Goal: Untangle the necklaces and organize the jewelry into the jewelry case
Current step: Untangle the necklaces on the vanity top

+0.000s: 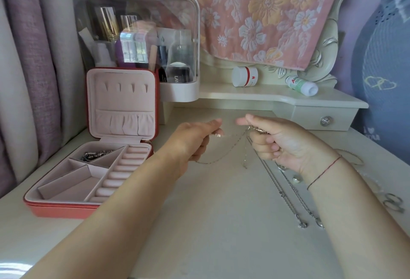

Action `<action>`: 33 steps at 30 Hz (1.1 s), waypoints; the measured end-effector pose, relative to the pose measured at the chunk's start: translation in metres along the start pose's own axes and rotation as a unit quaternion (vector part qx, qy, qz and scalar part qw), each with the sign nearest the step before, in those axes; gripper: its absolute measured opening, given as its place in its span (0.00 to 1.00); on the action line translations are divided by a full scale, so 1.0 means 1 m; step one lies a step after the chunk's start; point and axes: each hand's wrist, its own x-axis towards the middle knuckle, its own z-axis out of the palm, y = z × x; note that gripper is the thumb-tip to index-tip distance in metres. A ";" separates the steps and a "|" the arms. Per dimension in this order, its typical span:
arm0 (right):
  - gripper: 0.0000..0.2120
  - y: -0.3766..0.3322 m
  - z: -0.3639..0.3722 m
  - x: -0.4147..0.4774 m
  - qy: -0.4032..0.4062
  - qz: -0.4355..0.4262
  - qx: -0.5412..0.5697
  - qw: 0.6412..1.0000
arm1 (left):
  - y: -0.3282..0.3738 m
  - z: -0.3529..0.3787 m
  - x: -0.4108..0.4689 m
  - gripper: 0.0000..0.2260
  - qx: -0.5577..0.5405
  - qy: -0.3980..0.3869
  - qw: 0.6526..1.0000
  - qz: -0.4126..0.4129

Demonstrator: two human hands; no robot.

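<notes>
Both hands are raised above the table point(221, 230), near the middle of the view. The left hand point(197, 140) has its fingers curled and pinches a thin chain point(224, 156), which sags in a loop toward three o'clock and reaches the right hand point(284, 143). That hand's thumb and forefinger pinch a tangle point(257, 129) of necklaces, and its other fingers are curled under. From the tangle, two longer chains point(286, 192) hang down and trail across the table toward five o'clock, each ending in a small pendant. A ring point(296, 179) lies just beside them, by the right wrist. More rings point(393, 204) lie on the table at four o'clock, well apart from the hands.

The case point(62, 209) sits open on the table at nine o'clock, its lid upright. A dark piece point(95, 155) lies in the tray's far compartment, toward twelve o'clock; its other compartments and ring rolls show only pink lining.
</notes>
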 end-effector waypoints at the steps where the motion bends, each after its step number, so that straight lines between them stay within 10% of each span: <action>1: 0.16 0.000 0.000 0.000 0.009 0.004 0.009 1.000 | 0.001 -0.001 0.000 0.12 -0.015 0.008 1.000 0.007; 20: 0.25 0.007 -0.001 0.010 0.229 -0.093 -0.102 0.964 | 0.004 -0.006 -0.005 0.08 0.222 0.083 0.971 0.012; 33: 0.31 0.003 0.004 0.007 0.069 -0.084 -0.079 0.991 | -0.013 -0.008 0.008 0.04 0.270 0.104 0.956 0.045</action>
